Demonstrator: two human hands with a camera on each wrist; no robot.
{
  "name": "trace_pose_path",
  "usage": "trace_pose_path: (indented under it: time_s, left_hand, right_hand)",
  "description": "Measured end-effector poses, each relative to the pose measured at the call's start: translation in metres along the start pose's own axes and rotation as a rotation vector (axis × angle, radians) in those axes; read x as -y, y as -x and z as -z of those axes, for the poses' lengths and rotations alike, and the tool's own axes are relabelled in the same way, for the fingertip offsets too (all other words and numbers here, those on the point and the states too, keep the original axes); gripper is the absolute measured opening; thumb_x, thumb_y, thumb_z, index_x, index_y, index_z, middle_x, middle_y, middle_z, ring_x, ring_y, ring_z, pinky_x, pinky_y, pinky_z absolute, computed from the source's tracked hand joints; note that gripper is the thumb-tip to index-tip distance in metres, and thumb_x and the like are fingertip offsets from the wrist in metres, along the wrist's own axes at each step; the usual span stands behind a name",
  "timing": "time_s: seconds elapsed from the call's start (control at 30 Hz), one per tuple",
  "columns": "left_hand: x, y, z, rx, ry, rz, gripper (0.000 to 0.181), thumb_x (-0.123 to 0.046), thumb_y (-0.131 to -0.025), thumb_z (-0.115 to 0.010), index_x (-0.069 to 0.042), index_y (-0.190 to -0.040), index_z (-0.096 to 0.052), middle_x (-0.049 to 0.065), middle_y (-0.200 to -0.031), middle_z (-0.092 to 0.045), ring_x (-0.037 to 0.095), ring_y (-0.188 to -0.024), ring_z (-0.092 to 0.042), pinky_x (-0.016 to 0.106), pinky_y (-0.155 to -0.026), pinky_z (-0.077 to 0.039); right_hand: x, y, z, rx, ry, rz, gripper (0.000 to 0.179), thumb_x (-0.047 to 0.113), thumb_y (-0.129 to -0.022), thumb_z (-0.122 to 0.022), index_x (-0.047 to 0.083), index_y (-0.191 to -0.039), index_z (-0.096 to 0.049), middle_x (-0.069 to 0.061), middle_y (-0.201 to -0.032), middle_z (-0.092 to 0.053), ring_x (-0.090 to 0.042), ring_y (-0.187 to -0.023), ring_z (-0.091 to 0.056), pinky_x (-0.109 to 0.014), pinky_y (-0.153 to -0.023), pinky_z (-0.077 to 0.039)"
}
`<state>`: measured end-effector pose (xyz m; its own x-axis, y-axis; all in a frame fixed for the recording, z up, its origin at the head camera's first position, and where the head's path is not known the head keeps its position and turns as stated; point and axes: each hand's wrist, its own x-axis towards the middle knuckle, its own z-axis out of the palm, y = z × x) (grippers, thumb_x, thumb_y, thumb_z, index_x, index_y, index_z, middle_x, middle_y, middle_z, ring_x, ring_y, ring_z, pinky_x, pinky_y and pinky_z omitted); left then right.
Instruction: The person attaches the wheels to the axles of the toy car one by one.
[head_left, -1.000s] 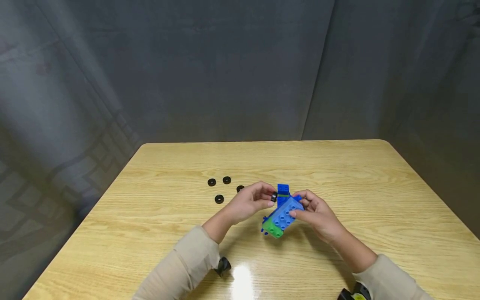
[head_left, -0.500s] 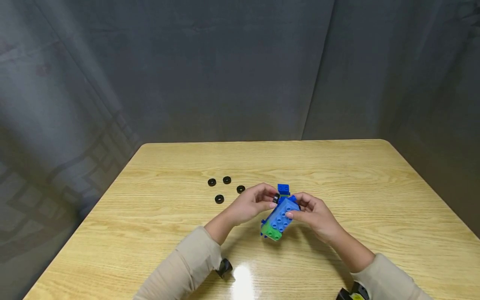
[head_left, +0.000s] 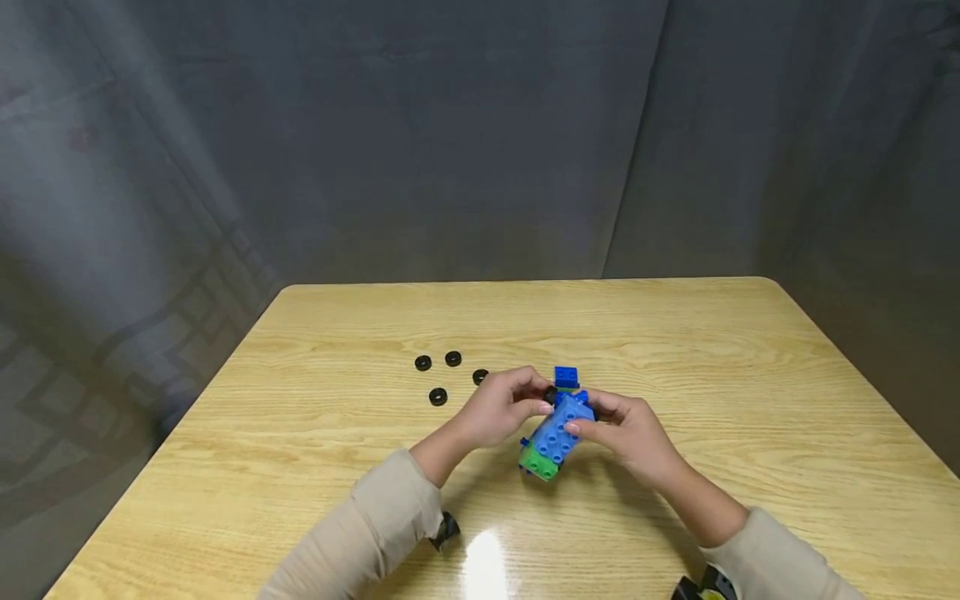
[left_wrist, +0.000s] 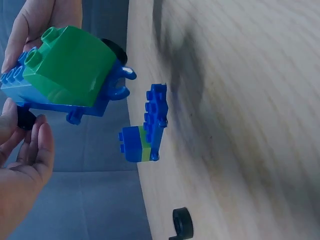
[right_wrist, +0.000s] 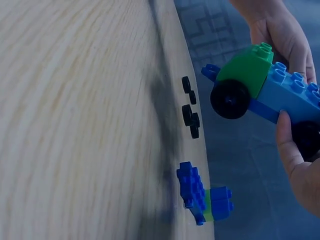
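My right hand (head_left: 637, 433) grips a toy car built of blocks (head_left: 558, 433), light blue with a sloped green block (left_wrist: 75, 65) at one end and a dark blue base. Its thumb lies on the studded side. My left hand (head_left: 498, 408) pinches a small black wheel (left_wrist: 25, 118) against the car's flank. Whether the wheel sits on its axle is hidden by the fingers. Nearer the green end, a bare blue peg (left_wrist: 74, 117) sticks out on that same side. The opposite side carries two black wheels, the front wheel (right_wrist: 230, 99) and the rear wheel (right_wrist: 306, 137).
Behind the car, a dark blue studded base (right_wrist: 190, 187) with a lime layer and a blue brick (head_left: 566, 377) stands on the wooden table (head_left: 300, 417). Several black wheels (head_left: 438, 397) lie left of it. A grey curtain (head_left: 450, 150) hangs beyond the table's far edge.
The car has shifted slightly left and toward me in my right hand. The pinched wheel, held apart from it before, now meets its side.
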<state>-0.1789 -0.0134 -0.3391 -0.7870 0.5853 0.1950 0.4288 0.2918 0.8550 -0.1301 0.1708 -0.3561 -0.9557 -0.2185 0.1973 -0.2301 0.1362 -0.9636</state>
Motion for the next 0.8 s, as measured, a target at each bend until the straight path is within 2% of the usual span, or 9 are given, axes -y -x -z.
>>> trace_pose_path:
  time_s: [0.23, 0.4, 0.5, 0.67, 0.8]
  left_hand:
    - [-0.0017, -0.0019, -0.0012, 0.019, -0.078, 0.015, 0.012, -0.010, -0.081, -0.059, -0.002, -0.091, -0.059, 0.003, -0.083, -0.060, 0.008, -0.073, -0.054, 0.019, -0.064, -0.045]
    - [-0.0004, -0.0019, -0.0021, 0.042, -0.111, 0.003, 0.008, -0.008, -0.080, -0.059, -0.003, -0.087, -0.058, 0.002, -0.082, -0.060, 0.006, -0.072, -0.053, 0.017, -0.064, -0.045]
    - [0.0010, -0.0017, -0.0014, 0.040, -0.062, 0.026, 0.009, -0.008, -0.081, -0.059, -0.003, -0.088, -0.057, 0.002, -0.082, -0.060, 0.007, -0.073, -0.054, 0.019, -0.065, -0.046]
    - [0.0016, -0.0016, -0.0006, 0.043, 0.110, 0.111, 0.012, -0.007, -0.083, -0.056, -0.002, -0.094, -0.055, 0.004, -0.085, -0.057, 0.011, -0.076, -0.056, 0.030, -0.070, -0.049]
    - [0.0030, -0.0027, -0.0008, 0.023, 0.192, 0.142, 0.015, -0.006, -0.083, -0.056, 0.001, -0.096, -0.053, 0.006, -0.087, -0.055, 0.013, -0.076, -0.055, 0.033, -0.072, -0.049]
  right_hand:
    - [-0.0005, 0.0004, -0.0010, -0.023, 0.028, -0.020, 0.039, 0.008, -0.075, -0.066, -0.010, -0.108, -0.054, -0.021, -0.100, -0.058, -0.013, -0.082, -0.058, -0.027, -0.066, -0.049]
    - [-0.0001, 0.0008, -0.0035, -0.026, 0.072, -0.049, 0.041, 0.011, -0.075, -0.066, -0.008, -0.109, -0.054, -0.018, -0.099, -0.059, -0.013, -0.080, -0.057, -0.026, -0.062, -0.049]
    - [0.0015, -0.0007, -0.0040, -0.035, 0.069, -0.067, 0.037, 0.012, -0.076, -0.066, -0.007, -0.107, -0.056, -0.017, -0.095, -0.060, -0.014, -0.078, -0.057, -0.029, -0.063, -0.049]
    - [0.0056, -0.0056, -0.0052, -0.039, 0.001, -0.129, 0.035, 0.016, -0.082, -0.059, -0.008, -0.107, -0.053, -0.014, -0.090, -0.057, -0.017, -0.074, -0.056, -0.038, -0.066, -0.049]
    - [0.0066, -0.0075, -0.0073, -0.024, -0.061, -0.177, 0.040, 0.016, -0.085, -0.055, -0.009, -0.115, -0.046, -0.014, -0.094, -0.054, -0.016, -0.077, -0.056, -0.036, -0.069, -0.049]
